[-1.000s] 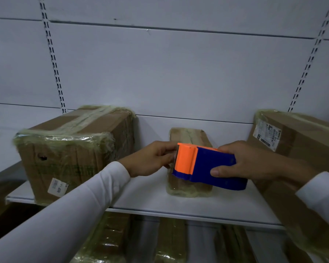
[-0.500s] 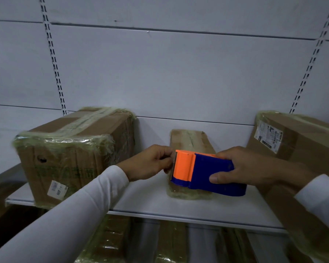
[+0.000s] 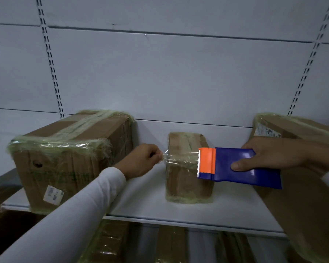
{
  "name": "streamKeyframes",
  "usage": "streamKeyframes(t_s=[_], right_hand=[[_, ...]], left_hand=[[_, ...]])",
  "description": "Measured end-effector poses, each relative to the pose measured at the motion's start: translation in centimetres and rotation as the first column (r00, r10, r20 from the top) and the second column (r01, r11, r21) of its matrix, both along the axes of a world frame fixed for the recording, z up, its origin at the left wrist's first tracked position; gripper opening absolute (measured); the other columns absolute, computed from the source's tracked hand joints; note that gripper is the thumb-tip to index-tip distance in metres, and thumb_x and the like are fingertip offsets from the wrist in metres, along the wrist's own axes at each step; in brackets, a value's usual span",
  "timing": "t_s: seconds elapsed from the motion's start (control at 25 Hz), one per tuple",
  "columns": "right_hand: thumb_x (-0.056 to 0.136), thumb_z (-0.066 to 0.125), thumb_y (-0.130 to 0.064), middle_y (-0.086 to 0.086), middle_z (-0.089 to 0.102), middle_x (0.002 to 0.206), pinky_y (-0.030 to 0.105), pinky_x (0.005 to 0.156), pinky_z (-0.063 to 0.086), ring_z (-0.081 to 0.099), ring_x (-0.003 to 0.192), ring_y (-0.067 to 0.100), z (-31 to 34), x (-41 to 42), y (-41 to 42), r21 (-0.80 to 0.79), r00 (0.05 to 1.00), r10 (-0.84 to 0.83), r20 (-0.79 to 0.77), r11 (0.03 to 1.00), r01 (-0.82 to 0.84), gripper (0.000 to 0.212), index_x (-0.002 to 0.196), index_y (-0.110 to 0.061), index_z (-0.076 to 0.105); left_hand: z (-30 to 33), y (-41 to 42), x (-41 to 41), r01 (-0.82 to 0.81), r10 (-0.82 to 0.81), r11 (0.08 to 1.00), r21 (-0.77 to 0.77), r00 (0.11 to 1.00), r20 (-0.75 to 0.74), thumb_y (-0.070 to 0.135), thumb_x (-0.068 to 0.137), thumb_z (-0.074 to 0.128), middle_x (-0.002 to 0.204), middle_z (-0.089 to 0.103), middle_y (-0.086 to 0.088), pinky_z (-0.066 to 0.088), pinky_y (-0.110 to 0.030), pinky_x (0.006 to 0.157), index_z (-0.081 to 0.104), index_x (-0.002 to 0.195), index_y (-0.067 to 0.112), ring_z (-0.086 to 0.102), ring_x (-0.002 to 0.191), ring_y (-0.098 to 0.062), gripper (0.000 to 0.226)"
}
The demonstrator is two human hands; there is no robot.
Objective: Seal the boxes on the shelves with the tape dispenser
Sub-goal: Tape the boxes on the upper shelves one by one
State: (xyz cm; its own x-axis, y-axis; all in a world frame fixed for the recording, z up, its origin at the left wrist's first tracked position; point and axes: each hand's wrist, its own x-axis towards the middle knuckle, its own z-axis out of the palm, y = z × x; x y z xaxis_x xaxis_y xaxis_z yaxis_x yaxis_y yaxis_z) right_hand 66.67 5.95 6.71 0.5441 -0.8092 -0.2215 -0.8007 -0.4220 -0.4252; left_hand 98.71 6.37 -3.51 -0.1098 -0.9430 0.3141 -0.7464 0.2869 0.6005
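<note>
On the white shelf (image 3: 226,209), a big brown box (image 3: 70,158) at the left edge wears shiny tape and a white sticker too blurry to read. A small box (image 3: 186,179) stands in the middle, with bare shelf on both sides. The right hand (image 3: 273,152) grips the blue and orange tape dispenser (image 3: 235,166) before the small box, and the left hand (image 3: 141,160) pinches the clear tape (image 3: 179,158).

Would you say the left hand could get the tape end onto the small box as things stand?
Probably yes. The left hand pinches the tape end just left of the small box, the strip stretches across its front from the dispenser, and nothing lies between them.
</note>
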Motion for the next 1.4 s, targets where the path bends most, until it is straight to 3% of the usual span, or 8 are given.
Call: streamKeyframes(t_s=[0.24,0.4,0.52,0.76,0.92,1.04,1.16,1.4], right_hand=[[0.077,0.062,-0.059,-0.002,0.071,0.071,0.017,0.057,0.046,0.066,0.061,0.008,-1.2,0.9,-2.3,0.061,0.997,-0.064,-0.036,0.996,0.066,0.050,0.093,-0.012,0.067],[0.079,0.062,-0.057,-0.004,0.071,0.069,0.017,0.056,0.045,0.066,0.059,0.008,-1.7,0.8,-2.9,0.102,0.998,-0.069,0.012,0.992,0.068,0.044,0.090,-0.015,0.067],[0.080,0.062,-0.056,-0.006,0.071,0.068,0.016,0.056,0.045,0.066,0.059,0.006,-2.1,1.1,-3.2,0.115,0.998,-0.056,0.029,0.992,0.052,0.041,0.089,-0.017,0.066],[0.085,0.060,-0.052,-0.010,0.069,0.063,0.013,0.052,0.044,0.064,0.055,0.002,-3.0,2.1,-2.8,0.150,0.994,-0.070,0.085,0.987,0.057,0.034,0.085,-0.018,0.064],[0.085,0.063,-0.051,-0.010,0.069,0.062,0.014,0.054,0.043,0.063,0.055,0.002,-3.5,2.9,-2.7,0.129,0.989,-0.064,0.133,0.991,0.047,0.031,0.078,-0.021,0.065],[0.086,0.063,-0.050,-0.011,0.069,0.061,0.015,0.055,0.043,0.063,0.054,0.001,-3.8,2.7,-2.7,0.137,0.989,-0.060,0.132,0.990,0.042,0.030,0.079,-0.021,0.065],[0.084,0.063,-0.052,-0.008,0.068,0.062,0.016,0.054,0.042,0.062,0.055,0.004,-3.7,1.9,-2.1,0.113,0.989,-0.053,0.139,0.993,0.037,0.035,0.078,-0.018,0.065],[0.078,0.057,-0.059,0.006,0.067,0.065,0.017,0.050,0.042,0.058,0.050,0.008,-0.4,-3.1,0.0,-0.005,0.986,-0.113,-0.126,0.994,0.114,0.056,0.084,-0.003,0.065]], left_hand=[[-2.2,-1.2,-2.1,-0.102,0.105,0.993,0.053,0.993,-0.052,0.019,0.094,0.056,0.075,0.062,0.002,0.047,-0.022,0.065,0.065,0.089,0.011,0.053,0.063,-0.003,0.012],[-3.1,-0.8,-1.8,-0.197,0.193,0.972,-0.131,0.980,-0.045,0.029,0.090,0.063,0.077,0.062,0.005,0.052,-0.027,0.073,0.047,0.122,0.025,0.059,0.070,-0.009,0.036],[-3.4,-0.9,-1.9,-0.017,0.008,0.955,-0.297,1.000,-0.028,0.038,0.095,0.048,0.079,0.059,0.006,0.049,-0.024,0.075,0.054,0.131,0.024,0.056,0.071,-0.008,0.039],[-3.7,-2.2,-0.5,0.100,-0.059,0.963,-0.252,0.985,0.165,0.059,0.086,0.041,0.095,0.059,-0.003,0.044,-0.025,0.078,0.056,0.132,0.024,0.058,0.085,-0.016,0.059],[-2.0,-3.1,0.1,0.194,-0.058,0.951,-0.240,0.875,0.480,0.060,0.085,0.043,0.150,0.034,-0.001,0.034,-0.032,0.109,0.025,0.150,0.024,0.036,0.134,-0.018,0.076],[-1.7,-4.2,-1.1,0.297,-0.257,0.954,-0.033,0.870,0.421,0.056,0.088,0.038,0.156,0.023,0.001,0.016,-0.026,0.118,0.022,0.149,0.024,0.019,0.142,-0.009,0.071],[-1.8,-4.7,-0.9,0.312,-0.282,0.950,-0.028,0.890,0.359,0.076,0.081,0.033,0.153,0.031,0.002,0.015,-0.021,0.116,0.035,0.145,0.025,0.023,0.138,-0.004,0.083],[-0.6,-4.7,0.3,0.342,-0.324,0.939,0.030,0.856,0.402,0.050,0.086,0.046,0.151,0.036,0.000,0.024,-0.036,0.117,0.041,0.143,0.025,0.031,0.141,-0.016,0.062]])
